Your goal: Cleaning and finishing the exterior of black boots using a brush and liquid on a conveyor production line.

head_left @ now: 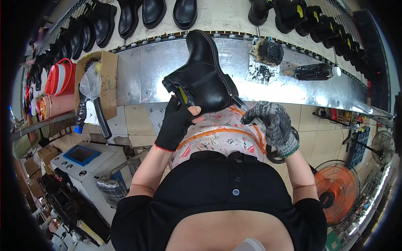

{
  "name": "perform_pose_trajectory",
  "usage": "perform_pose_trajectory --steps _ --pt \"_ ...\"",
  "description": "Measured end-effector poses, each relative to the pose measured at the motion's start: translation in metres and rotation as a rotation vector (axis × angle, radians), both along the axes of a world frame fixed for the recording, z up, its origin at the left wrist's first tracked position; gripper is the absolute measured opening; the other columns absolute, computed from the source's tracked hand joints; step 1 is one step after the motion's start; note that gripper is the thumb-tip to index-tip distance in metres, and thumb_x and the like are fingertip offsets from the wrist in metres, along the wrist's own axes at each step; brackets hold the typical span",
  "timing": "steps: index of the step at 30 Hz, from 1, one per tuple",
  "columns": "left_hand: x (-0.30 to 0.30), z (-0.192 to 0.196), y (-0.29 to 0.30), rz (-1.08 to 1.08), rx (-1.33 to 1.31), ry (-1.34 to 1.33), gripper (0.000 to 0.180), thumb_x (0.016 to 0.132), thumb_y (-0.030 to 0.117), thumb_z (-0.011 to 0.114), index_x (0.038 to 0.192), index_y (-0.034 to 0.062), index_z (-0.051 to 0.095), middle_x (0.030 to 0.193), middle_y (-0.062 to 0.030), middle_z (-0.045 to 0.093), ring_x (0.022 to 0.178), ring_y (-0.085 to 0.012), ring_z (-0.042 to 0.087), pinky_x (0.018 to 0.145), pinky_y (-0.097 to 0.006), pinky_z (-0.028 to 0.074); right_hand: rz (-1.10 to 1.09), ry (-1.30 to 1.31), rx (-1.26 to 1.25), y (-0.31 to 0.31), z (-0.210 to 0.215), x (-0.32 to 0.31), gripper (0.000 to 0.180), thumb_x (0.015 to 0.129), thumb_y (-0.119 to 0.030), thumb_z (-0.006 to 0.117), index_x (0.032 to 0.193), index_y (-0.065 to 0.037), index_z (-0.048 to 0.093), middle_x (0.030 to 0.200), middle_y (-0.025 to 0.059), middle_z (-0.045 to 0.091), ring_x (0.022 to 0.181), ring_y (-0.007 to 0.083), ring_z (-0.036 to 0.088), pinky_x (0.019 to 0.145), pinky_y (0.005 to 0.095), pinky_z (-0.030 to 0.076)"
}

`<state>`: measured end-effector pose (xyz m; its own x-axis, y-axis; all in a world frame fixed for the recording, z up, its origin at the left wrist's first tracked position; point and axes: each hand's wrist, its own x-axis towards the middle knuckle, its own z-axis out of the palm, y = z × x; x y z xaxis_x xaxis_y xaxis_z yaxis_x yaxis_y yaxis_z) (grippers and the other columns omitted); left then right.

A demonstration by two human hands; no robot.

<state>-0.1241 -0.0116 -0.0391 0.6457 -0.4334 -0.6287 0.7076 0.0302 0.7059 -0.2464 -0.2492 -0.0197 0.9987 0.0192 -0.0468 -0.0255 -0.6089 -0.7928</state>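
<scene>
A black leather ankle boot (205, 79) lies on its side at the front edge of the metal bench, toe pointing away and sole to the right. A yellow-green patch shows at its shaft opening. My left hand (173, 123), in a black glove with bare fingertips, grips the shaft at that opening. My right hand (270, 125), in a grey knitted glove, is closed around a slim tool (239, 103) with a shiny shank. The tool's tip meets the boot near its heel; its exact kind is unclear.
Behind the metal bench (146, 79), a conveyor (226, 21) carries several black boots. A dark-stained block (268, 52) and a dark bottle with a white cap (316, 72) sit on the right. A cardboard box (109, 83) with brushes stands left. An orange fan (337, 190) is lower right.
</scene>
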Motion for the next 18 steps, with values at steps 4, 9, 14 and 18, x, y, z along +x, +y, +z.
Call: perform_pose_trajectory --steps 4,9,14,18 --pt "0.002 0.002 -0.005 0.066 -0.095 0.085 0.052 0.075 0.004 0.064 0.122 0.0053 0.043 0.105 -0.0103 0.057 0.092 -0.021 0.061 0.072 -0.033 0.058 -0.051 -0.068 -0.031 0.004 0.013 -0.01 0.013 0.076 -0.017 0.061 0.079 -0.006 0.068 0.078 0.0092 0.066 0.074 0.0263 0.063 0.069 0.034 0.049" --pt "0.006 -0.001 -0.002 0.074 -0.232 0.145 0.046 0.078 0.003 0.062 0.12 0.0005 0.044 0.102 -0.0138 0.06 0.087 -0.0234 0.064 0.071 -0.03 0.058 -0.052 -0.084 0.04 0.01 0.01 -0.022 0.029 0.081 -0.027 0.046 0.086 -0.012 0.071 0.09 0.0059 0.067 0.08 0.026 0.061 0.071 0.0351 0.047" --pt "0.012 0.003 -0.008 0.099 -0.266 0.19 0.04 0.08 0.007 0.059 0.117 -0.0026 0.048 0.103 -0.0153 0.061 0.09 -0.0249 0.064 0.074 -0.028 0.058 -0.055 -0.132 -0.066 0.009 0.002 -0.026 0.041 0.085 -0.04 0.041 0.087 -0.011 0.071 0.088 0.0064 0.067 0.079 0.0269 0.062 0.07 0.0356 0.048" --pt "0.015 0.007 0.001 0.128 -0.309 0.187 0.045 0.08 0.009 0.059 0.121 -0.0024 0.046 0.108 -0.0162 0.059 0.092 -0.0259 0.064 0.075 -0.027 0.058 -0.19 -0.156 0.289 0.011 0.01 -0.022 0.028 0.088 -0.025 0.049 0.087 -0.005 0.068 0.084 0.01 0.066 0.077 0.023 0.063 0.069 0.0341 0.05"
